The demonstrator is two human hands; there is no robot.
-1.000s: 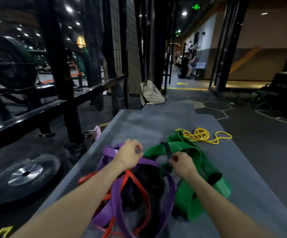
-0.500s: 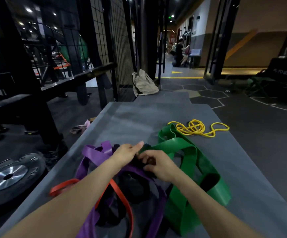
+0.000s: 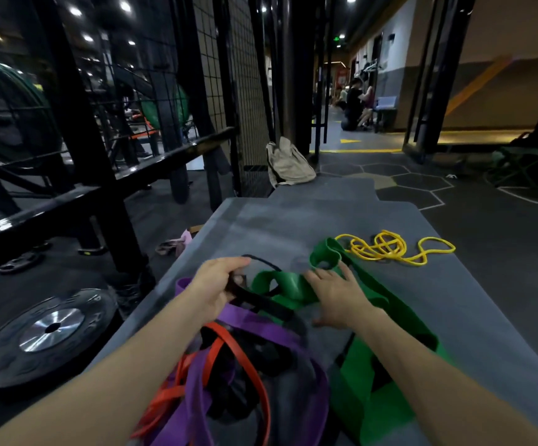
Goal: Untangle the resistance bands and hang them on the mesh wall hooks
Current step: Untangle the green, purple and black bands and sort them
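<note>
A tangle of resistance bands lies on a grey mat (image 3: 293,226). My left hand (image 3: 218,283) is shut on a black band (image 3: 261,304) and lifts it above the pile. My right hand (image 3: 337,296) rests with spread fingers on the wide green band (image 3: 390,358). A purple band (image 3: 261,329) and an orange band (image 3: 226,352) cross under the black one. A thin yellow band (image 3: 390,249) lies apart at the far right of the mat. The mesh wall (image 3: 229,91) stands ahead on the left; no hooks show.
A black weight plate (image 3: 45,333) lies on the floor at my left, beside a black rack frame (image 3: 78,156). A beige bag (image 3: 288,165) leans by the mesh. People sit far down the corridor (image 3: 357,104). A pink cloth (image 3: 177,244) lies by the mat's edge.
My left hand has closed on the black band and pulled it up and left out of the pile. My right hand has let go and opened flat over the green band.
</note>
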